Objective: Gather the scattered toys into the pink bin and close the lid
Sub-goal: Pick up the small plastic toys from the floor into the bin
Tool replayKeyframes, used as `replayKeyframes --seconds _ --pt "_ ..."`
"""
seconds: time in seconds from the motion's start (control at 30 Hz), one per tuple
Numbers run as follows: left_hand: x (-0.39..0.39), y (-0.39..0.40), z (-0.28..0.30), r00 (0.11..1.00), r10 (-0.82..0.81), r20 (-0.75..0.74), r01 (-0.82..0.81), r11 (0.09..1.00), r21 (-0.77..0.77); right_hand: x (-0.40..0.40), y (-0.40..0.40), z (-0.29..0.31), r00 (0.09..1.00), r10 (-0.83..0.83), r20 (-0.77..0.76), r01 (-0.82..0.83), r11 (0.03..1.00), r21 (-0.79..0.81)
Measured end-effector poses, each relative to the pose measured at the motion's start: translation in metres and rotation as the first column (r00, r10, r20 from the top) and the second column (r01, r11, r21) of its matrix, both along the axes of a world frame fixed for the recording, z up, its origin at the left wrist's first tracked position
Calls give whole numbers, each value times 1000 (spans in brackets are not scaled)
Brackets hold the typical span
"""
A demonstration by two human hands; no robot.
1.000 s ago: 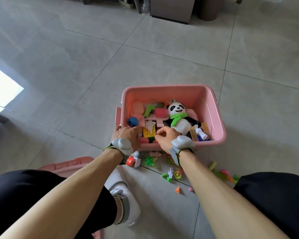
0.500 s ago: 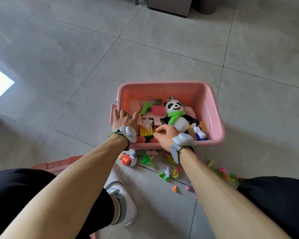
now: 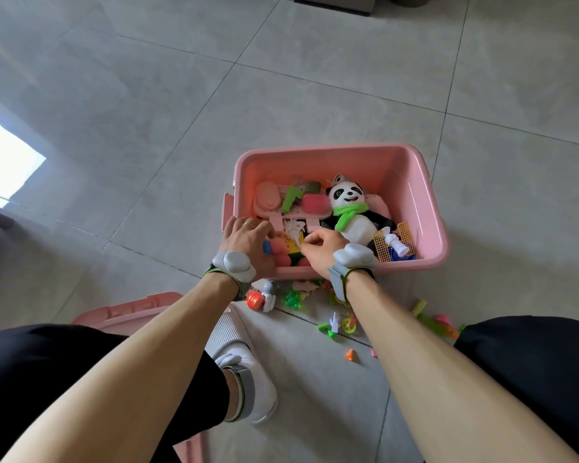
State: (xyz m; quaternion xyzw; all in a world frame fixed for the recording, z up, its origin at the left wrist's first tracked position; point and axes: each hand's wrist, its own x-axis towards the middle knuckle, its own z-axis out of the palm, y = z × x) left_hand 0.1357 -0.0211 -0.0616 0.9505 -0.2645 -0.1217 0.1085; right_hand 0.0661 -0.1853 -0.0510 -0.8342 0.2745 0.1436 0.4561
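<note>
Pink bin (image 3: pixel 428 208): 1 panda (image 3: pixel 351 212), 2 hands inside.

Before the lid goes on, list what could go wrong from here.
1. Small toys lie on the floor between the knees, partly behind the forearms; some may be missed.
2. The panda sits high in the bin; it might block the lid.
3. Both hands, left and right, reach in over the near rim; pressing on it could tip the bin.
</note>
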Motion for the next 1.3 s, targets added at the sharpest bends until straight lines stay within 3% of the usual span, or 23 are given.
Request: replayKeyframes --seconds 0.33,0.57,0.67,0.8,0.9,1.03,1.3 --pt "-22 -4 14 988 -42 -150 66 985 158 -24 -6 13 981 -102 164 109 994 -30" --pt "-74 -1 26 1000 -15 -24 11 984 -178 -60 -2 19 993 -33 115 34 999 -6" --pt "-99 0 19 994 12 -108 -44 953 -299 -83 0 9 999 -36 34 35 999 28" --pt "-121 2 -1 962 -10 -272 -24 992 -120 -110 -4 -3 998 -42 -38 43 999 10" --pt "-131 3 -21 959 39 -280 -38 999 11 -129 -8 -5 995 -60 -77 61 998 10" --pt "-142 -11 -41 900 53 -432 6 991 133 -158 -19 -10 985 -127 -116 134 989 61" --pt "-164 -65 -71 838 -21 -546 169 960 222 -214 -57 -43 928 -275 -250 282 959 -5"
